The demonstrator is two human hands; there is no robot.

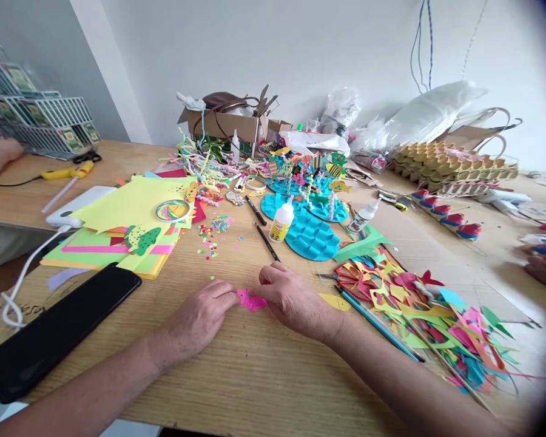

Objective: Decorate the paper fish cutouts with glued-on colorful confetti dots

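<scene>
A small pink paper cutout [251, 300] lies on the wooden table [255, 376] between my two hands. My left hand [200, 318] rests on the table with its fingers curled and their tips pinching the cutout's left edge. My right hand [293, 300] lies knuckles up, its fingertips pressed on the cutout's right side. A yellow paper scrap [337, 301] lies just right of my right hand.
A black phone [54, 331] lies at the left, behind it a stack of coloured paper [122, 233] with a tape roll [173, 210]. Glue bottles [282, 221], black pens [267, 241], blue paper models [312, 233] and paper scraps [428, 315] fill the middle and right. Other people's hands show at both edges.
</scene>
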